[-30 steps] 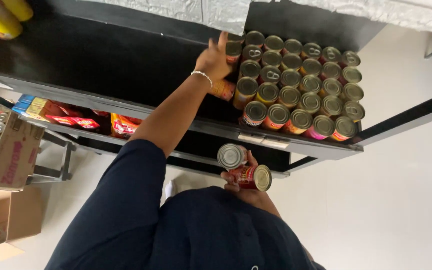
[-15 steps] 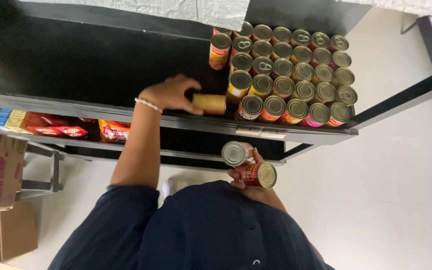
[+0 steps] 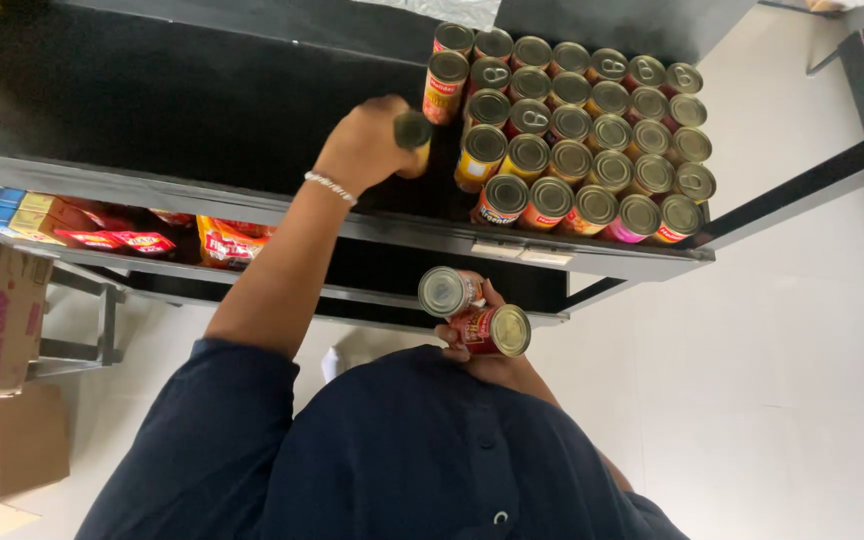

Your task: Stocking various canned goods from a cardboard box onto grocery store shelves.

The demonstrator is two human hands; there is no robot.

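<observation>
On the black shelf [image 3: 152,110], both hands [image 3: 367,145] grip cans [image 3: 414,135].

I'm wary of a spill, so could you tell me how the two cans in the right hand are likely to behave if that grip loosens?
The two cans look rigid, probably heavy if full. Lying sideways in the right hand, they would likely roll once dropped. Their smooth sides may slip, since one hand grips both.

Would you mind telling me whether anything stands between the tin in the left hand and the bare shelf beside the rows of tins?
Nothing visible does: the left hand holds the round metal tin over the bare black shelf, just left of the rows of tins.
</observation>
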